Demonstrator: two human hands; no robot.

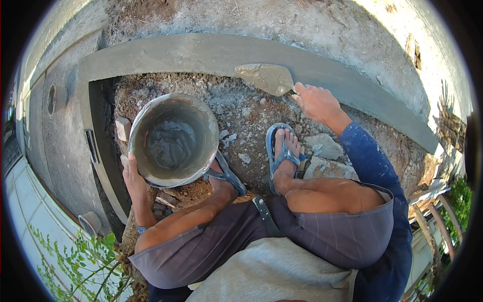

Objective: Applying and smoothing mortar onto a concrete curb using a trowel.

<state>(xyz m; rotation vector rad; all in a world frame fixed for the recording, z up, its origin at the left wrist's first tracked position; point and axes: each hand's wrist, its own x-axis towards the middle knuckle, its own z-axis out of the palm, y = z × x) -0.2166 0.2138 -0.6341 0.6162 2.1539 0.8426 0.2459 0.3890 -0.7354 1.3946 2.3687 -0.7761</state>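
Note:
My left hand (pixel 136 185) grips the rim of a round bucket (pixel 205 153) at its lower left, the fingers partly hidden below it. The bucket is tipped toward me, with wet grey mortar (pixel 172 143) spread over its bottom. In my right hand (pixel 322 105) is the handle of a pointed trowel (pixel 265 78), its blade coated with mortar. The blade lies over the near edge of a smooth grey cement ledge (pixel 186 53), pointing left; whether it touches cannot be told. The ledge curves across in front of me.
A dark-handled float (pixel 91 146) rests on the ledge's left arm. Broken concrete chunks (pixel 329 168) lie beside my right foot, and a small block (pixel 123 129) left of the bucket. Two round pipe ends (pixel 57 98) (pixel 90 222) and a leafy plant (pixel 83 259) stand at left.

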